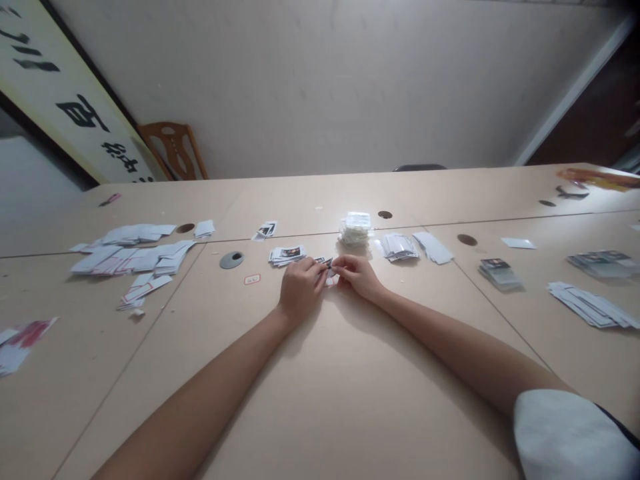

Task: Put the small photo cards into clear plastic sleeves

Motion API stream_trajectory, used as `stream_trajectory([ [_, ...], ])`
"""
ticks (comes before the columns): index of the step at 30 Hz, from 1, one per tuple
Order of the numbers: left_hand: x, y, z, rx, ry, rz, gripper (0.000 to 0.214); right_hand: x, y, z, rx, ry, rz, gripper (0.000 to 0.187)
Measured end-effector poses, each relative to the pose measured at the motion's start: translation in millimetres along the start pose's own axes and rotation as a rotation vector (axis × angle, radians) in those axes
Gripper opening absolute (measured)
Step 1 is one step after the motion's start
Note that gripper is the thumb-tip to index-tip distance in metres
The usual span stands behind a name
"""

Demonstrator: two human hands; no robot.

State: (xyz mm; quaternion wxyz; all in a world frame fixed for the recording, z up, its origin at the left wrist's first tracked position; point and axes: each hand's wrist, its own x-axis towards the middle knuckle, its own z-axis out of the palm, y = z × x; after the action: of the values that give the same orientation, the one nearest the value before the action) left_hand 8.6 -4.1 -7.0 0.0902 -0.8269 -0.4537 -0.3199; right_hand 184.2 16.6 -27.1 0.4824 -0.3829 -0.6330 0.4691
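Observation:
My left hand point(301, 288) and my right hand point(359, 275) meet over the middle of the table. Between their fingertips is a small printed photo card point(327, 263), pinched from both sides and partly covered by the fingers. Under the hands lies a white slip with red marking point(331, 281), half hidden. Just left of my left hand is a pile of photo cards point(287, 255). A stack of clear plastic sleeves or cases point(355, 230) stands behind my right hand, and a fanned pile of white cards point(399, 247) lies to its right.
Many white paper slips point(133, 257) spread across the left side. Near them are a round grommet point(231, 260) and a red-framed label point(253, 279). Rightward lie more white cards point(433, 247), clear-cased cards point(500, 274) and a fanned stack point(595, 305). A wooden chair point(173, 150) stands beyond the table.

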Motion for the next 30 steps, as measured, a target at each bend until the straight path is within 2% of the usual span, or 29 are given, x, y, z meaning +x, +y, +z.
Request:
stream_trajectory([
  [5,-0.6,-2.3,3.1,-0.030,-0.018,0.029,0.018,-1.4,-0.8,0.4,-0.036,0.013,-0.001,0.019],
  [11,-0.6,-0.9,1.5,0.033,-0.043,0.055,0.020,-4.9,-4.9,2.6,-0.134,0.041,-0.051,0.015],
  [19,-0.6,-0.1,-1.6,0.087,-0.012,0.076,0.021,-7.5,-3.9,3.4,-0.228,0.027,-0.148,0.012],
  [30,-1.0,1.5,-2.6,0.117,-0.008,0.072,0.017,-9.6,-5.8,4.9,-0.319,0.024,-0.200,0.013],
])
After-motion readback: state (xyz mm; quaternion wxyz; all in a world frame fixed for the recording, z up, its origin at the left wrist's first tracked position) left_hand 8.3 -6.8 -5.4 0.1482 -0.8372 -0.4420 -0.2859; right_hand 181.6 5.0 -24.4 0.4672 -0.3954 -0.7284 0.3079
